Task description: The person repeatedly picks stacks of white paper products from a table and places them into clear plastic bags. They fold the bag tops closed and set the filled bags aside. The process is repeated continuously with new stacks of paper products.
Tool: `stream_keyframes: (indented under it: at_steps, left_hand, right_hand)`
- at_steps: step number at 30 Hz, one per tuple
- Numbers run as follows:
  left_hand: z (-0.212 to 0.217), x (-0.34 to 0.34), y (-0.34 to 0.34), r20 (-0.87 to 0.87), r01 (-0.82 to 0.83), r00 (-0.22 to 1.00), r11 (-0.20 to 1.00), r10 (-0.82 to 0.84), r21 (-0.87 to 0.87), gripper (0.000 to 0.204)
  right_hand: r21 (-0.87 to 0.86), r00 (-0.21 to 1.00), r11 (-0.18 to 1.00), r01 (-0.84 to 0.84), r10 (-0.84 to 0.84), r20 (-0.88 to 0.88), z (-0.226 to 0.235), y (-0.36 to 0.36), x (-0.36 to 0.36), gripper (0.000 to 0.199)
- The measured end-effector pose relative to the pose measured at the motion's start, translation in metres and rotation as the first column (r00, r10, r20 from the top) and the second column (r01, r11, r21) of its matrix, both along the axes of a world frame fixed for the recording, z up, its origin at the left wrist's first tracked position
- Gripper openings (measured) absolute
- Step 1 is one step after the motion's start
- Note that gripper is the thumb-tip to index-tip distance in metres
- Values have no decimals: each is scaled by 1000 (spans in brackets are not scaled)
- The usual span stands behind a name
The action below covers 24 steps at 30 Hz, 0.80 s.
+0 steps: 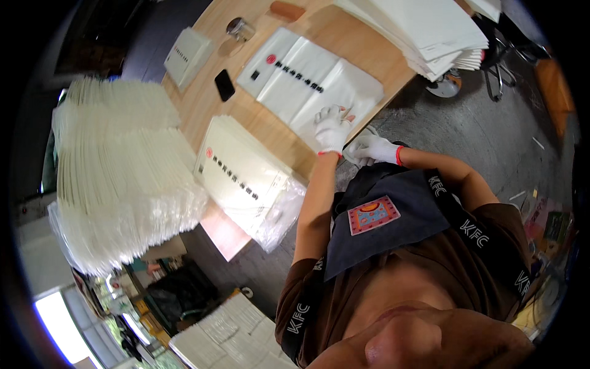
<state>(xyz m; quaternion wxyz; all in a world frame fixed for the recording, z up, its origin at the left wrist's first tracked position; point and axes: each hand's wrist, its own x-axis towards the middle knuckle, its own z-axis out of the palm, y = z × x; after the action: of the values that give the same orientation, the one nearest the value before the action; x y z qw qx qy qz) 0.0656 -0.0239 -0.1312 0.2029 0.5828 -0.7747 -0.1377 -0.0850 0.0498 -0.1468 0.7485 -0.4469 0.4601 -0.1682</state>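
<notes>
My left hand (332, 129), in a white knit glove with red cuff and some bare fingertips, lies on a clear plastic bag (350, 91) near the table's edge. Its fingers are spread on the plastic. The bag is flat, creased, and printed with a red round mark and black characters. Just off the table edge, in front of my apron, my right hand (376, 149) is gloved the same way, with its fingers curled in. Whitish material shows beside those fingers, but what they hold is hidden.
A stack of printed cream packs (239, 169) stands left of the bag, beside a tall pile of packs (123, 178). White sheets (424, 31) overhang the far right corner. A phone (225, 85), a metal-lidded jar (239, 29), a small pack (187, 58) and an orange-brown block (287, 10) lie on the wooden table (203, 114).
</notes>
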Motion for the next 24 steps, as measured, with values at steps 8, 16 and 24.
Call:
stream_keyframes:
  at_steps: [8,16,24]
  left_hand:
    - [-32,-3,-43,-126,122,987,973,-98,198,22]
    - [-13,14,-78,-312,-120,914,907,259,404,32]
    - [69,16,-87,-811,190,583,964,42,186,15]
  right_hand:
    - [-47,935,936,349,-343,94,-22,-23,-47,29]
    - [-680,762,728,88,-488,-425,-18,-115,-16,39]
    - [-603,748,770,-207,-273,-605,25,-85,-75,36]
